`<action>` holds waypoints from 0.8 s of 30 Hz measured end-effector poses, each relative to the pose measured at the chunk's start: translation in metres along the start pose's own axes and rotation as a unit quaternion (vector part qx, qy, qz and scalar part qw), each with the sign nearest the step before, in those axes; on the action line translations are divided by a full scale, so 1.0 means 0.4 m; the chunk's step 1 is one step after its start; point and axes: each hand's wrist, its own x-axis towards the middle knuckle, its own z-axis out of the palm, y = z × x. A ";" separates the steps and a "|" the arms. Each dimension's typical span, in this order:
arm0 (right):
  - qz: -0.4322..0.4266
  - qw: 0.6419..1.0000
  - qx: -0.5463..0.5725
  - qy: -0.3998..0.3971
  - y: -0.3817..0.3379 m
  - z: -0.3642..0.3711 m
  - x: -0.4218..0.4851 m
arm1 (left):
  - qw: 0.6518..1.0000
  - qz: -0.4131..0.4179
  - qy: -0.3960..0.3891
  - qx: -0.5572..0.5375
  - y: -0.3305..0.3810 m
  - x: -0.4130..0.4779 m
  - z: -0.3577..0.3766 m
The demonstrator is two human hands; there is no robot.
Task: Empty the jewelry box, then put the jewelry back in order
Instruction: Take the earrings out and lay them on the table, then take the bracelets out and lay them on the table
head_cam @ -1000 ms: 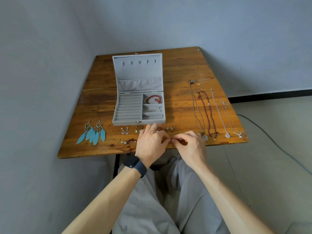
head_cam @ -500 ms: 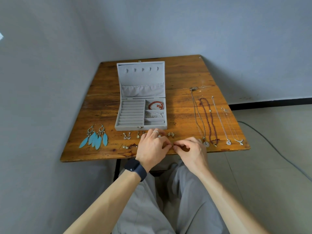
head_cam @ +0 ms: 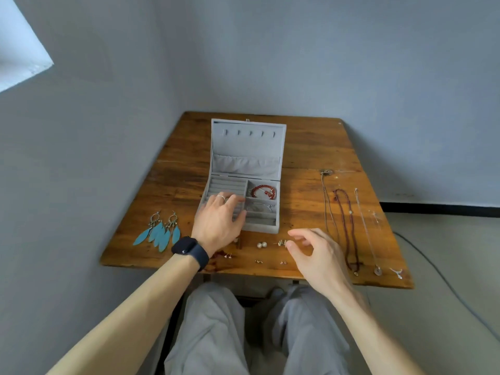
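On the table (head_cam: 303, 207), just left of the open, empty right grip (head_cam: 311, 253): gold stud earring (head_cam: 282, 242); left grip (head_cam: 219, 220) farther off, over the ring rolls (head_cam: 224, 185) of the jewelry box (head_cam: 259, 227), hold unclear

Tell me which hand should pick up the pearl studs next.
Right, probably. The right hand hovers open just beside the pearl studs on the table; the left hand lies over the box, fingers on its ring slots.

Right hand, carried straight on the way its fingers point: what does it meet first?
The right hand would likely meet the small gold earring, before the pearl studs; its height is unclear.
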 end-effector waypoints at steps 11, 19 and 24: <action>-0.014 0.992 -0.119 -0.039 -0.057 0.054 0.304 | 0.991 -0.057 -0.103 0.068 -0.097 0.078 0.084; 0.028 0.962 -0.267 -0.049 -0.092 0.133 0.423 | 0.992 -0.056 -0.096 0.067 -0.103 0.080 0.091; 0.073 0.973 -0.212 -0.045 -0.077 0.146 0.438 | 0.992 -0.055 -0.096 0.066 -0.104 0.082 0.091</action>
